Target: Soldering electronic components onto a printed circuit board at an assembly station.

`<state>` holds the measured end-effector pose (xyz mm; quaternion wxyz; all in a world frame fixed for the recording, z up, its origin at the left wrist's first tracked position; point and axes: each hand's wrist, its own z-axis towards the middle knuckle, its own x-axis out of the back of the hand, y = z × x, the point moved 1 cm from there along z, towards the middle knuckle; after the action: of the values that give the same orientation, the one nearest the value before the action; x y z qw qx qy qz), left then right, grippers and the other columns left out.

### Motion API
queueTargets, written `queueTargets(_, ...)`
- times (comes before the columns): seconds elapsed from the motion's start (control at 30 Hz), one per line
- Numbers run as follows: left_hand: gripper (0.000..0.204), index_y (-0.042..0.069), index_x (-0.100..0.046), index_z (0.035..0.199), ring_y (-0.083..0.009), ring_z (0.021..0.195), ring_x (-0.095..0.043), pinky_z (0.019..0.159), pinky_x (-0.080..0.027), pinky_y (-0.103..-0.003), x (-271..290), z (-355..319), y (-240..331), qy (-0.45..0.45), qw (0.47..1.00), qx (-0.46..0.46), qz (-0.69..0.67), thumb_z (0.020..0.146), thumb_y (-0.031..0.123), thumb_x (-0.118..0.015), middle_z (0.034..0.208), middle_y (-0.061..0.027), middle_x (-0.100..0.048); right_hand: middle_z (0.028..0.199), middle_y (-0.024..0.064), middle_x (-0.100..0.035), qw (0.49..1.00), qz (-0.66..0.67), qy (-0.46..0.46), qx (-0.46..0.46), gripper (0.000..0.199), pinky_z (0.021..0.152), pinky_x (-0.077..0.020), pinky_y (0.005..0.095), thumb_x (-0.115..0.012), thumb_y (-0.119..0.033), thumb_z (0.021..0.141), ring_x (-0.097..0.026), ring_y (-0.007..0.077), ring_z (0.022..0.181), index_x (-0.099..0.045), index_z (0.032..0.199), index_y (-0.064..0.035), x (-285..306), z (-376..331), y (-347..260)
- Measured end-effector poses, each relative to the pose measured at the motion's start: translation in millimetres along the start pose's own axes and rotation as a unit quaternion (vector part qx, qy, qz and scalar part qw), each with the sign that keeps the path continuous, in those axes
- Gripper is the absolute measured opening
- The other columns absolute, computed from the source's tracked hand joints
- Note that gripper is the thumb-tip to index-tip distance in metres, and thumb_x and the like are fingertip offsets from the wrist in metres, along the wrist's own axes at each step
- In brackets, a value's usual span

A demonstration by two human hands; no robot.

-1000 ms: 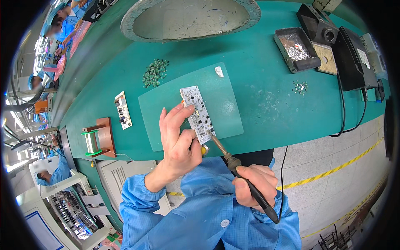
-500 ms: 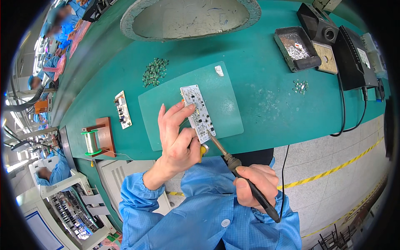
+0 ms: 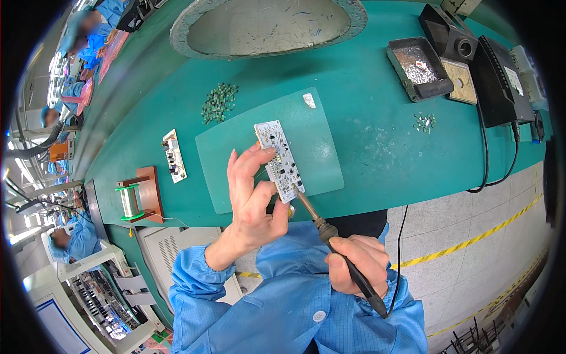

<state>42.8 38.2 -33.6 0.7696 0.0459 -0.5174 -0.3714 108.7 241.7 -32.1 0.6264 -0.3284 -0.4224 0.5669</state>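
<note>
My left hand (image 3: 249, 200) is closed at the left edge of a narrow white circuit board (image 3: 283, 165), fingertips on its face and thumb low by its near end. Small black parts dot the board, which is over a translucent green mat (image 3: 318, 141). In my right hand (image 3: 361, 259) is a soldering iron (image 3: 326, 229), held like a pen. Its metal tip meets or nearly meets the board's near right corner; exact contact is too small to tell. What lies under the board is hidden.
Left of the mat are a second circuit board (image 3: 173, 156), a solder wire spool (image 3: 129, 202) on a brown stand, and a heap of small green parts (image 3: 220, 103). At right are a few small parts (image 3: 424, 123), a black tray (image 3: 417, 91) and a black iron holder (image 3: 449, 35).
My right hand and the iron's handle have shifted slightly left, the tip staying at the same corner. My left hand has moved slightly right; the yellow object below the board shows less.
</note>
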Motion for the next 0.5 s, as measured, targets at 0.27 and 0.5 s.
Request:
queueTargets(0.27, 0.020, 0.002, -0.054, 0.069, -0.0466, 0.124, -0.050, 0.104, -0.028, -0.068, 0.3, -2.3, 0.1, 0.007, 1.000, 0.005, -0.011, 0.056, -0.001, -0.068, 0.129, -0.0228, -0.053, 0.055, 0.0063, -0.063, 0.995, 0.058, 0.062, -0.057, 0.024, 0.048, -0.0525, 0.0316, -0.066, -0.015, 0.086, -0.064, 0.0192, 0.047, -0.065, 0.096, 0.0069, -3.5, -1.0, 0.4)
queueTargets(0.5, 0.019, 0.001, -0.054, 0.067, -0.0458, 0.123, -0.051, 0.103, -0.029, -0.068, -0.1, 2.5, 1.9, 0.003, 1.000, 0.000, -0.003, 0.053, -0.001, -0.067, 0.127, -0.0227, -0.054, 0.055, 0.0069, -0.063, 0.998, 0.037, 0.033, -0.033, 0.025, 0.047, -0.0526, 0.0303, -0.064, -0.017, 0.087, -0.065, 0.0189, 0.048, -0.065, 0.095, 0.0062, 3.4, 1.9, 3.0)
